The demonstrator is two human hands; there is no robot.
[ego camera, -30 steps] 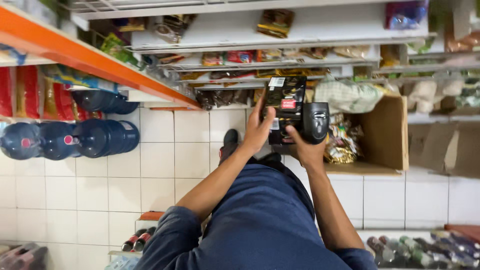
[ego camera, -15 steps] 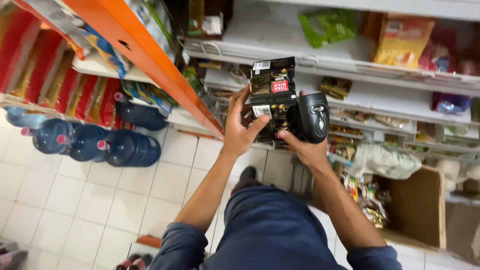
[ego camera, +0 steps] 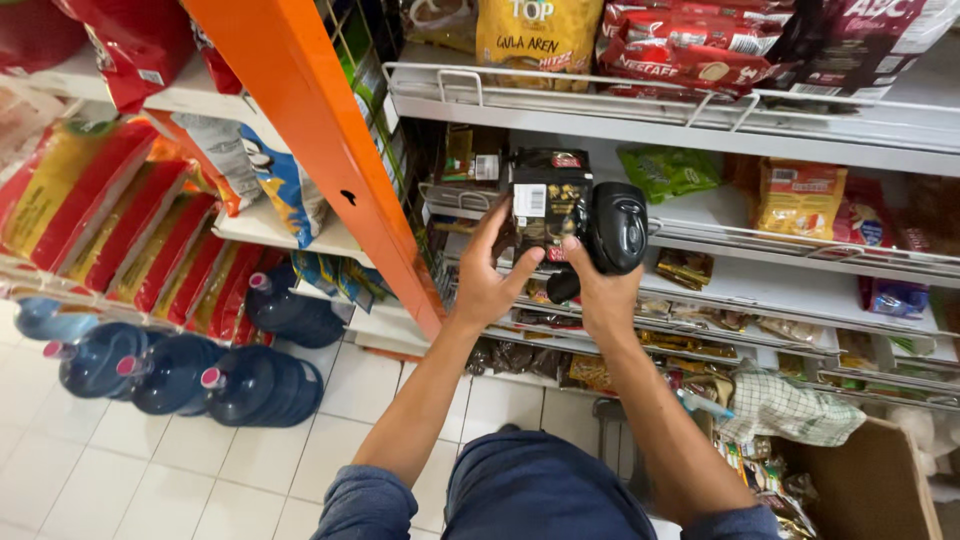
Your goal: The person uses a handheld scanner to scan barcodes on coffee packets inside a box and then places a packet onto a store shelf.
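One dark packet (ego camera: 548, 205), held upright with its long axis vertical, barcode label facing the camera; gripped at its lower edge by the left hand (ego camera: 492, 280), fingers closed around it. Right hand (ego camera: 600, 290), just beside the left, clasps a black handheld scanner (ego camera: 615, 228), head tilted toward the packet. Beyond the hands: wire-fronted shelves (ego camera: 700, 235) carrying green, yellow and red packets. Left of the hands: orange upright (ego camera: 310, 130). Below left: blue water bottles (ego camera: 180, 370) lying on the tiled floor. Below right: cardboard box (ego camera: 860, 480), contents unclear.
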